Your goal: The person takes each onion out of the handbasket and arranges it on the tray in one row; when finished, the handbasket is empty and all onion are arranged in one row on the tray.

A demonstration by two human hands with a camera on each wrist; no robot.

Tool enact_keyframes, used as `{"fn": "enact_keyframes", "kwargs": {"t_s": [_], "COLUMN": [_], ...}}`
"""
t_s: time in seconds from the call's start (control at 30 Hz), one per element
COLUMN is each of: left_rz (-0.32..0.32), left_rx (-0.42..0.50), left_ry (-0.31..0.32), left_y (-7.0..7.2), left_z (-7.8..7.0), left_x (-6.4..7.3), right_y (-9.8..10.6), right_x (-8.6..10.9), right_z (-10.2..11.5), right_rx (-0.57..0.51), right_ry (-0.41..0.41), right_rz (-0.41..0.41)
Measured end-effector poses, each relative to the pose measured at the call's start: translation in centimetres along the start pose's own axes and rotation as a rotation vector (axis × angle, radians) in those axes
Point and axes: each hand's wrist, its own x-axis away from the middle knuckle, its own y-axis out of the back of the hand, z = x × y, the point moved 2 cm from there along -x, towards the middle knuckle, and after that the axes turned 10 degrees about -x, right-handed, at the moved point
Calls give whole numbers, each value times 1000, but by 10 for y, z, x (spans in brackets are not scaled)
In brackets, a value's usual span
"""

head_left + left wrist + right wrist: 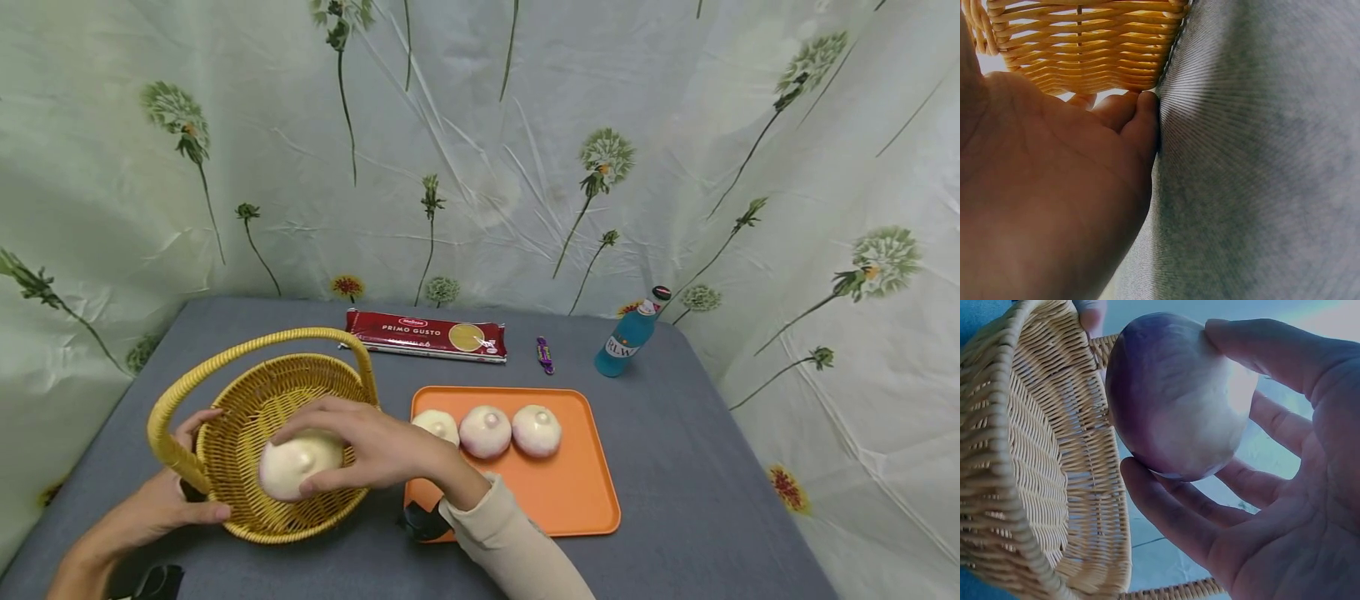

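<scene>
My right hand [375, 442] holds a white and purple turnip [300, 467] over the yellow wicker basket [258, 367]. In the right wrist view, the turnip [1179, 400] sits between the thumb and the spread, curved fingers, beside the basket's rim [1007, 425]. At the basket's left side, my left hand [161, 496] grips it, with the thumb at the front of the rim and the fingers farther back. The left wrist view shows fingertips against the lower wicker wall [1091, 56]. Three more turnips [486, 432] stand in a row on an orange tray [540, 496].
A red spaghetti pack [427, 335] lies behind the basket and tray. To its right are a small purple wrapped candy [544, 356] and a blue bottle [628, 340]. The basket's tall handle [247, 346] arches above it. A floral curtain [480, 167] hangs behind the grey table [675, 500].
</scene>
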Motion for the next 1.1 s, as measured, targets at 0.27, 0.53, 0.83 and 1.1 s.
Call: {"fn": "enact_keyframes", "kwargs": {"t_s": [0.27,0.53,0.83,1.1], "left_rz": [-11,9,9,12], "left_rx": [-10,2,11,17], "left_ry": [-16,-6,-4,-13], "left_y": [-1,1,0,0], "left_z": [1,1,2,2], "left_x": [0,0,0,0], "right_y": [5,14,24,33], "right_x": [16,31,54,75], "right_z": [-5,-10,-18,-25], "right_rx": [-54,-72,-163,-157], "right_ry": [14,-39,-91,-129], "right_rz": [-61,-87,-145,-202]}}
